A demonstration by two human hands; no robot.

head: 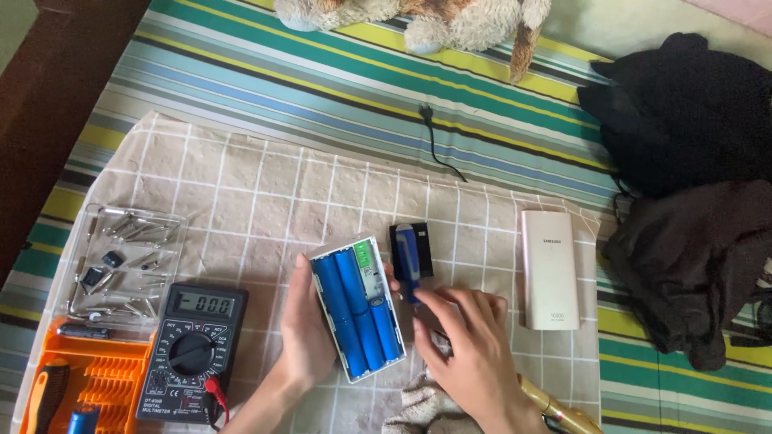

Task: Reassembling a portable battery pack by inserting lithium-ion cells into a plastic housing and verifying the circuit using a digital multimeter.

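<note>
Multimeter [193, 351] just left of the left hand [304, 337]: black body, round dial, small grey rectangular screen [204, 305] at its top, lit digits showing. Pale printed label strip along its lower edge, beside the red probe plug.

Slim rectangular power bank [549, 269], pinkish-white, well right of the right hand [474, 354], lying upright on the tiled cloth; small dark printed marks near its top and bottom ends.

Opened white battery case [359, 307] between both hands: blue cells inside, a small green label patch near its upper end.

Clear plastic bit case [129, 261] far left, above the multimeter.
</note>
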